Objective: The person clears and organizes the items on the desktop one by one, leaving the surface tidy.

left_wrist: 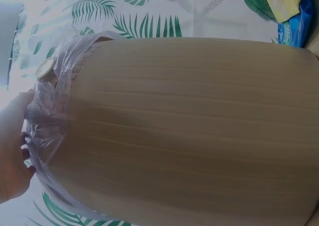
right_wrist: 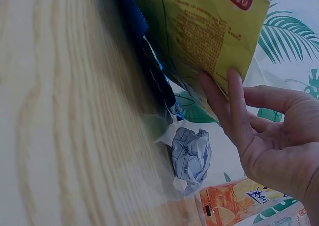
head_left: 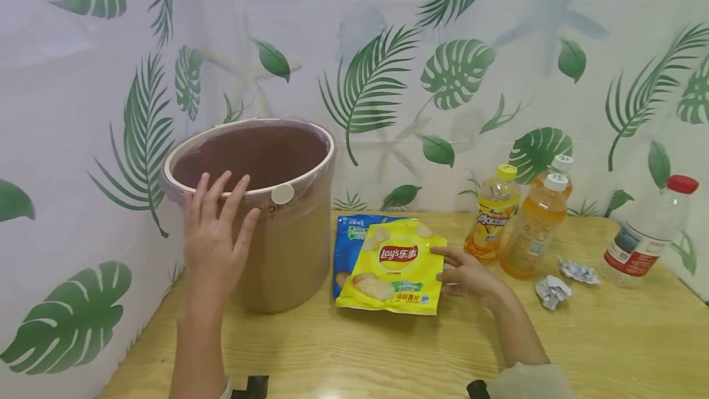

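Observation:
A yellow Lay's potato chip bag (head_left: 396, 266) overlaps a blue chip bag (head_left: 344, 251) beside the bin. My right hand (head_left: 471, 279) pinches the yellow bag by its right edge. In the right wrist view, fingertips press the back of the yellow bag (right_wrist: 199, 36), which tilts up off the table. My left hand (head_left: 216, 239) rests on the near rim of a brown bin (head_left: 282, 257), its fingers stretched out. A clear plastic liner (left_wrist: 50, 111) is folded over the bin's rim, next to the hand.
Right of the bags stand a yellow-capped drink bottle (head_left: 490, 217), two white-capped bottles, one of them an orange-tinted bottle (head_left: 534, 233), and a red-capped bottle (head_left: 642, 239). Two crumpled paper balls, one a grey paper ball (head_left: 552, 292), lie before them. A leaf-patterned wall covering (head_left: 376, 159) borders the table.

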`<action>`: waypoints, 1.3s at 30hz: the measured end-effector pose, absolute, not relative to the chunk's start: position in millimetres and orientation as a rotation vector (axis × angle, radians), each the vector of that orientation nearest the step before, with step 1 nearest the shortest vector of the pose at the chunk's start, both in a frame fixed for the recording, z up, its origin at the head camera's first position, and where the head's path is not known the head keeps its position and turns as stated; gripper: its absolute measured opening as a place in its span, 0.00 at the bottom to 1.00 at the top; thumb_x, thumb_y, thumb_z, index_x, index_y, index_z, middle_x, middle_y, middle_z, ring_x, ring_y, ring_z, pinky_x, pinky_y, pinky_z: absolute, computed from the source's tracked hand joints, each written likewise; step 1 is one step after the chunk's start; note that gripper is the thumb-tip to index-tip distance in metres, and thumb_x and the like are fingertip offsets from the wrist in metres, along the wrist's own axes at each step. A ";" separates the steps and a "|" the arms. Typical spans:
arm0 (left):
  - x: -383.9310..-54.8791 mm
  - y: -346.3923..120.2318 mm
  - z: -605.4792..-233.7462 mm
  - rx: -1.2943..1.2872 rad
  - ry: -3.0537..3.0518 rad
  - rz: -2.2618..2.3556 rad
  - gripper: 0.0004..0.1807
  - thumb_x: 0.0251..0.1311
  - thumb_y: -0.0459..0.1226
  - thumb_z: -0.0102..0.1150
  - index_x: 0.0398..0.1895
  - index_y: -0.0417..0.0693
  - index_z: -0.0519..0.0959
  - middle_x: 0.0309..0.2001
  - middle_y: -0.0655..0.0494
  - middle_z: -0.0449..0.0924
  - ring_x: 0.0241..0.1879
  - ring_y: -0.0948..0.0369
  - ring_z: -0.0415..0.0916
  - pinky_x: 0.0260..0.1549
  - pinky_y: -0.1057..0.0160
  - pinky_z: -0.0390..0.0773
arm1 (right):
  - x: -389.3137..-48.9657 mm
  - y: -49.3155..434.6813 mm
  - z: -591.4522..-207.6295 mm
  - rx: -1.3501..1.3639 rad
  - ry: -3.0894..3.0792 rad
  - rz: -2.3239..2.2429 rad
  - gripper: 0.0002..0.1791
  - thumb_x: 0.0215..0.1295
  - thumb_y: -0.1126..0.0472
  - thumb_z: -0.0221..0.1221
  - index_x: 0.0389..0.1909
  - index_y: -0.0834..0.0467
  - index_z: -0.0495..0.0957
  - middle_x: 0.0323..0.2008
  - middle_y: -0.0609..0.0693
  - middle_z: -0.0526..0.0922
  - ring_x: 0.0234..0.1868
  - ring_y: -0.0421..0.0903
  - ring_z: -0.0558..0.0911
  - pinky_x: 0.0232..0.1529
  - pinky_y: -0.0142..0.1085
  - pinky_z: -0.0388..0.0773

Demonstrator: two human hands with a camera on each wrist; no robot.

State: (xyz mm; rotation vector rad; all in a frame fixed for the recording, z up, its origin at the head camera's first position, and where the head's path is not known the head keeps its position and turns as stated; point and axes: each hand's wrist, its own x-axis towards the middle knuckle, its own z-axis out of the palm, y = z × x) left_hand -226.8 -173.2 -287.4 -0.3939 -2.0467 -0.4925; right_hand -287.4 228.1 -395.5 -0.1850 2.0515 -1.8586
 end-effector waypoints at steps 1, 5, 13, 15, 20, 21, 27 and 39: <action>-226.3 -173.5 -287.9 -0.395 -2.048 -0.493 0.30 0.68 0.56 0.31 0.62 0.48 0.68 0.63 0.45 0.61 0.68 0.50 0.44 0.65 0.50 0.38 | -286.8 228.2 -395.4 -0.192 2.053 -1.860 0.36 0.61 0.72 0.52 0.69 0.65 0.48 0.67 0.69 0.42 0.44 0.46 0.76 0.40 0.39 0.78; -226.4 -173.7 -288.2 -0.405 -2.038 -0.500 0.30 0.68 0.56 0.32 0.62 0.48 0.68 0.63 0.45 0.61 0.68 0.51 0.44 0.65 0.50 0.38 | -285.8 228.3 -393.1 -0.202 2.066 -1.880 0.36 0.62 0.73 0.51 0.69 0.65 0.48 0.68 0.69 0.37 0.39 0.44 0.78 0.39 0.38 0.79; -225.9 -174.4 -289.7 -0.392 -2.041 -0.501 0.30 0.68 0.56 0.32 0.62 0.49 0.68 0.63 0.45 0.61 0.68 0.51 0.44 0.65 0.49 0.38 | -282.7 225.8 -384.7 -0.246 2.099 -1.900 0.36 0.62 0.73 0.51 0.69 0.64 0.47 0.69 0.67 0.38 0.45 0.49 0.77 0.43 0.43 0.78; -225.7 -174.4 -289.9 -0.393 -2.036 -0.506 0.30 0.68 0.57 0.32 0.62 0.49 0.68 0.63 0.46 0.61 0.68 0.50 0.45 0.65 0.49 0.38 | -281.4 225.3 -381.5 -0.246 2.123 -1.898 0.36 0.62 0.73 0.51 0.69 0.64 0.47 0.69 0.67 0.38 0.47 0.50 0.76 0.42 0.42 0.78; -226.3 -174.0 -288.8 -0.396 -2.034 -0.509 0.29 0.68 0.57 0.33 0.62 0.50 0.68 0.63 0.46 0.61 0.68 0.51 0.44 0.65 0.49 0.38 | -280.1 225.2 -371.4 -0.241 2.163 -1.884 0.36 0.63 0.71 0.51 0.70 0.63 0.46 0.69 0.66 0.33 0.52 0.53 0.72 0.43 0.40 0.78; -226.5 -173.9 -288.6 -0.397 -2.036 -0.508 0.29 0.68 0.56 0.33 0.62 0.50 0.68 0.63 0.46 0.61 0.68 0.51 0.44 0.65 0.49 0.38 | -279.9 225.0 -369.8 -0.244 2.164 -1.883 0.36 0.63 0.71 0.51 0.70 0.62 0.46 0.69 0.66 0.33 0.53 0.53 0.71 0.44 0.40 0.77; -227.0 -173.3 -288.3 -0.391 -2.046 -0.507 0.30 0.68 0.56 0.33 0.62 0.50 0.68 0.63 0.46 0.61 0.68 0.51 0.43 0.65 0.50 0.37 | -278.3 222.0 -362.9 -0.279 2.191 -1.900 0.36 0.63 0.72 0.50 0.70 0.63 0.45 0.69 0.65 0.36 0.49 0.51 0.73 0.44 0.41 0.77; -225.9 -173.9 -287.3 -0.383 -2.077 -0.493 0.30 0.68 0.57 0.32 0.63 0.50 0.67 0.64 0.46 0.59 0.68 0.52 0.42 0.65 0.51 0.36 | -266.7 219.6 -340.8 -0.303 2.277 -2.017 0.36 0.64 0.72 0.49 0.71 0.61 0.45 0.69 0.62 0.42 0.49 0.50 0.73 0.42 0.38 0.78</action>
